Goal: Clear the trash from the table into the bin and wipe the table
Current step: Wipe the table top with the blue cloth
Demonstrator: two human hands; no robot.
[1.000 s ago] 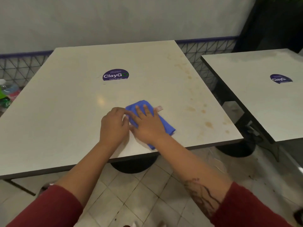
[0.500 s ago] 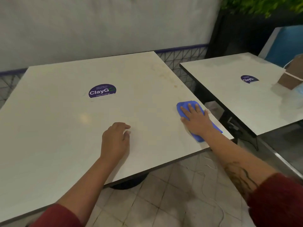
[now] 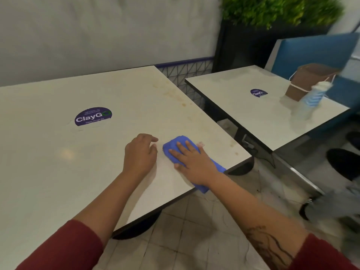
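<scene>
White table (image 3: pixel 58 162), right hand (image 3: pixel 191 162) pressing blue cloth (image 3: pixel 176 142)

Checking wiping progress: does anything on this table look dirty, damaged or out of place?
Yes: brownish stains mark the table's far right side, with more spots near its right edge, just past the blue cloth under the right hand. Nothing looks spilled or broken.

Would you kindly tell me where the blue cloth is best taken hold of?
Pinch the blue cloth by its near corner, from the table's near edge: that end hangs over free, while the right hand presses the rest flat.
</scene>
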